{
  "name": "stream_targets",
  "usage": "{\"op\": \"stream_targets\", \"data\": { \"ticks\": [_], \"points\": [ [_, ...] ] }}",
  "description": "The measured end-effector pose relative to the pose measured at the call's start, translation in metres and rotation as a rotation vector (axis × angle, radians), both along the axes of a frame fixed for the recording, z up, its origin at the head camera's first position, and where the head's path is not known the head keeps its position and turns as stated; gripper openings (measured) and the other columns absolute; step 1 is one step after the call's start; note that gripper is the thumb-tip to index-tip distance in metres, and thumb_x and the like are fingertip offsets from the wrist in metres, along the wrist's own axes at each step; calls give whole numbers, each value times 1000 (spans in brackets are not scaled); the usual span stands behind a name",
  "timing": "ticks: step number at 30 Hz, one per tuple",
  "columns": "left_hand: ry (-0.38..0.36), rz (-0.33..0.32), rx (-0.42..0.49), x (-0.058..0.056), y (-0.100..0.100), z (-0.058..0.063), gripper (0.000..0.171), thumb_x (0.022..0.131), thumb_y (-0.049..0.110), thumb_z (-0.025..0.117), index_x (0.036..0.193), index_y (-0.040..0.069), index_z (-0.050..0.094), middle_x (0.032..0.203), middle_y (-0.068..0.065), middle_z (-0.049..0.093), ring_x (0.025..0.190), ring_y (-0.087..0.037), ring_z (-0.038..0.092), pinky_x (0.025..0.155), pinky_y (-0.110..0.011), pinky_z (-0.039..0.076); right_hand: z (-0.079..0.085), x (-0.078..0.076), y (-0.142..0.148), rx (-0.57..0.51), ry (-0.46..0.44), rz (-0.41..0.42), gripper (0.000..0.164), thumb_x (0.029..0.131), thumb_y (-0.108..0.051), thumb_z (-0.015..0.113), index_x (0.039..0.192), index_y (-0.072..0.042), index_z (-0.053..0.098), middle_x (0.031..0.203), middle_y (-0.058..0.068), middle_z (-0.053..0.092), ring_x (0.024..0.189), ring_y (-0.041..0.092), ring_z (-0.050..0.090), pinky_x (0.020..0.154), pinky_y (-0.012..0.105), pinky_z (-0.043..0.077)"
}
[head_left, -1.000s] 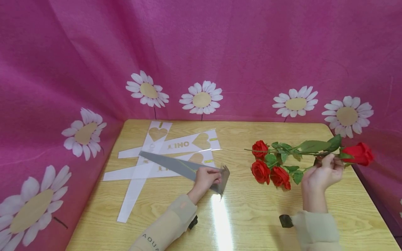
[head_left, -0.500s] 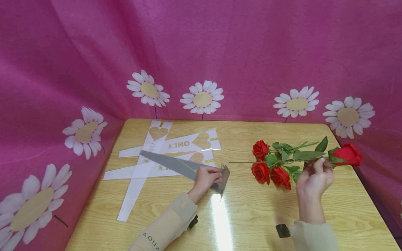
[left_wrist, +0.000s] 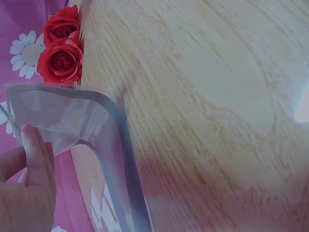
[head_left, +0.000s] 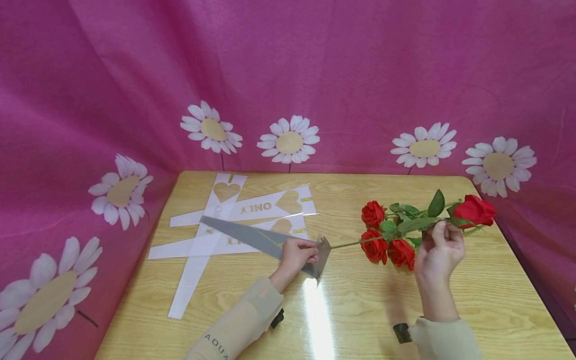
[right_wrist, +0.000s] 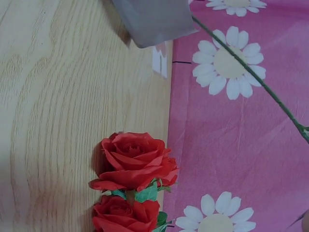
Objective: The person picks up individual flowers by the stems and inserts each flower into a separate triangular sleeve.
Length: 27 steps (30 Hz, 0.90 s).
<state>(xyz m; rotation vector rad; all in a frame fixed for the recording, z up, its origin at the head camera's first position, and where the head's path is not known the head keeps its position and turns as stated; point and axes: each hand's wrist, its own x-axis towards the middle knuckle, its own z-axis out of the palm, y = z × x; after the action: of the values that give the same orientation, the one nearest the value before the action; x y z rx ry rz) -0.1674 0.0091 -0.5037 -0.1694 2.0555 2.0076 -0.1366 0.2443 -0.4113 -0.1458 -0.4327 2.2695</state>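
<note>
My left hand (head_left: 294, 257) pinches a long tapered flower sleeve (head_left: 243, 232) of greyish see-through plastic near its wide end. In the left wrist view the mouth of the sleeve (left_wrist: 53, 108) gapes beside the left fingers. My right hand (head_left: 438, 260) grips a long-stemmed red rose (head_left: 474, 210) just below its bloom, above the table. Its thin green stem (head_left: 346, 245) points left, and the tip reaches the sleeve's mouth. The right wrist view shows the stem (right_wrist: 251, 72) meeting the sleeve (right_wrist: 157, 21); how far it goes in cannot be told. The right hand's fingers are nearly out of that view.
Three red roses (head_left: 373, 245) with leaves lie on the wooden table (head_left: 360, 305), left of the right hand. Several white sleeves (head_left: 193, 280) with gold hearts and lettering overlap at the left. A pink curtain (head_left: 360, 75) printed with daisies stands round the table.
My right hand has carried the rose leftward, so its stem tip has come from above the other roses to the sleeve's mouth. The left hand and sleeve have stayed put.
</note>
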Motion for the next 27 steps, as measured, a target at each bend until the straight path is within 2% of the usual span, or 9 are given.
{"op": "stream_targets", "data": {
  "ticks": [6,11,16,21,27],
  "points": [
    [25,-18,-1,0,1,-1,18,76,-10,62,93,-16,64,75,-25,66,56,-18,65,54,-22,55,1,1,-10,93,18,29,9,80,18,54,78,10,50,70,15,55,62,20,53,54,24,49],
    [70,-37,-21,2,3,-1,19,76,-12,60,93,-16,64,72,-24,65,52,-11,61,53,-21,55,0,2,-18,190,39,44,9,79,18,56,81,10,52,72,15,57,69,22,57,65,25,51],
    [105,-35,-81,3,6,2,19,74,-10,60,91,-15,65,68,-22,65,50,-9,59,51,-21,54,0,3,-24,299,21,35,9,80,17,55,82,8,54,73,14,59,71,23,59,69,25,52],
    [140,-32,-156,3,8,2,19,73,-10,59,90,-13,66,66,-19,66,49,-11,61,49,-20,54,-1,4,-27,326,21,51,11,82,18,51,85,9,55,74,14,61,72,22,59,69,24,51],
    [184,-30,-231,3,10,5,17,73,-9,59,87,-11,67,64,-16,65,48,-13,61,45,-19,52,-2,4,-30,436,-37,19,10,83,15,53,85,6,58,73,12,63,71,20,61,71,23,51]
  ]
}}
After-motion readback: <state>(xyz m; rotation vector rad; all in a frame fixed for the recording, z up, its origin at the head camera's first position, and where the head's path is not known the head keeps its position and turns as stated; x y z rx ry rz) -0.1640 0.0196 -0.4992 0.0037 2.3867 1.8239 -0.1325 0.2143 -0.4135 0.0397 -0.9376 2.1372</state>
